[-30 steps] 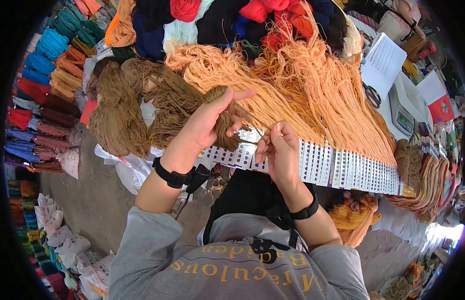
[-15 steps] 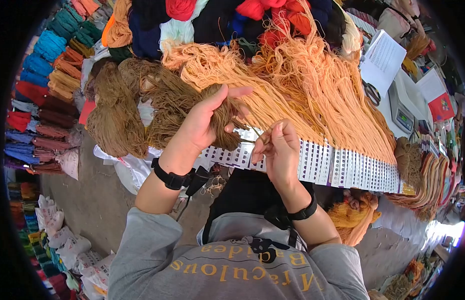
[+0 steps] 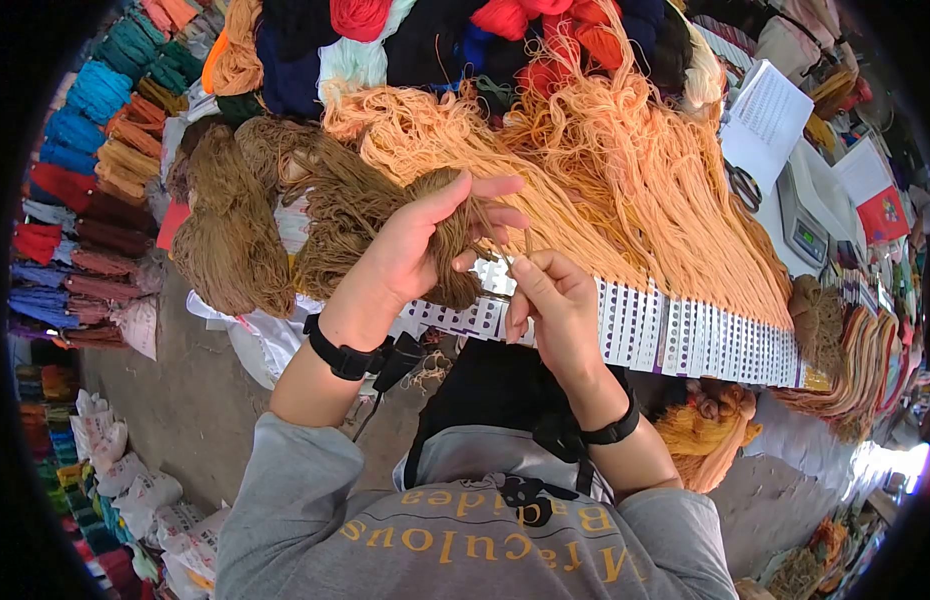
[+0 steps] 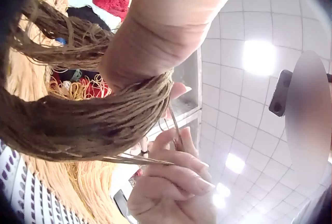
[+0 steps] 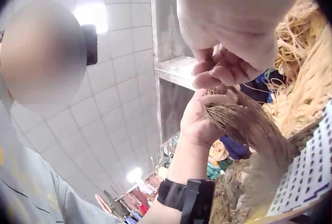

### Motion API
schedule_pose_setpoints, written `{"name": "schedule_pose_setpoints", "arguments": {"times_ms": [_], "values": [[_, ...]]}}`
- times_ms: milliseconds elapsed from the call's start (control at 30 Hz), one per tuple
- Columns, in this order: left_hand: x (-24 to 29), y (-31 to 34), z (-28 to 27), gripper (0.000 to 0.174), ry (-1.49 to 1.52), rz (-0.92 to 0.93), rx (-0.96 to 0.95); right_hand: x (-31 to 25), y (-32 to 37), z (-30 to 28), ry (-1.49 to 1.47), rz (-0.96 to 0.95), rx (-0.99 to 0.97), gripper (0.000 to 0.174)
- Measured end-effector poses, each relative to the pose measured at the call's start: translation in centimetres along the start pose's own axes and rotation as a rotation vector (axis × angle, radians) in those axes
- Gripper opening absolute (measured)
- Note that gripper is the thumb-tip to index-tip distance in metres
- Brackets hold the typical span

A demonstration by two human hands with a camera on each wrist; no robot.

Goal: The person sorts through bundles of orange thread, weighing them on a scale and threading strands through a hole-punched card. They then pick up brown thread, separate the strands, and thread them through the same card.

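Observation:
A brown yarn skein (image 3: 450,245) loops over my left hand (image 3: 403,240), held between thumb and fingers, with the index finger extended. In the left wrist view the skein (image 4: 88,125) hangs below the thumb, and thin strands run from it to my right hand (image 4: 168,182). My right hand (image 3: 560,305) pinches those strands between thumb and fingers, just right of the skein. The right wrist view has the curled right fingers close to my left hand (image 5: 199,123) and the skein (image 5: 254,125).
More brown skeins (image 3: 235,230) lie to the left. Long peach yarn (image 3: 645,190) spreads across the table over a white punched card strip (image 3: 635,325). Scissors (image 3: 744,187), papers (image 3: 768,115) and a scale (image 3: 807,235) are at the right.
My right hand has turned, its thumb now lower and pointing toward the skein, with the pinched strands drawn closer to the left fingers. The left fingers have stretched slightly to the right.

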State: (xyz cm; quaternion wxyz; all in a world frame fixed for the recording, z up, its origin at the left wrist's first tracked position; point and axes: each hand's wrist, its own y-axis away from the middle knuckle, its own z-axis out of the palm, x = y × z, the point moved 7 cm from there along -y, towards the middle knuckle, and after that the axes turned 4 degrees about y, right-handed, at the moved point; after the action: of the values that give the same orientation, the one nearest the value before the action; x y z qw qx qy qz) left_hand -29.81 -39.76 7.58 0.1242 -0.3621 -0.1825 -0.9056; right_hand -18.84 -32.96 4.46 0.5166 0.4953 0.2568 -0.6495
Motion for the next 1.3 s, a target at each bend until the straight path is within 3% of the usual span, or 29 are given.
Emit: {"name": "schedule_pose_setpoints", "arguments": {"times_ms": [800,1100,1200,1300], "values": [[-0.3,-0.2,0.5,0.052,0.035,-0.019,-0.047,-1.3,0.3,0.2,-0.057,-0.146,0.027,0.025],[-0.3,-0.1,0.8,0.052,0.033,-0.004,-0.076,-1.2,0.5,0.1,-0.113,-0.109,0.046,0.028],[0.0,0.0,1.0,0.051,0.033,-0.008,-0.017,-0.6,0.5,0.5,-0.137,0.02,-0.029,0.028],[0.0,0.2,0.5,0.051,-0.176,0.031,-0.019,-0.2,1.5,2.5,-0.107,0.192,-0.435,0.027]]}}
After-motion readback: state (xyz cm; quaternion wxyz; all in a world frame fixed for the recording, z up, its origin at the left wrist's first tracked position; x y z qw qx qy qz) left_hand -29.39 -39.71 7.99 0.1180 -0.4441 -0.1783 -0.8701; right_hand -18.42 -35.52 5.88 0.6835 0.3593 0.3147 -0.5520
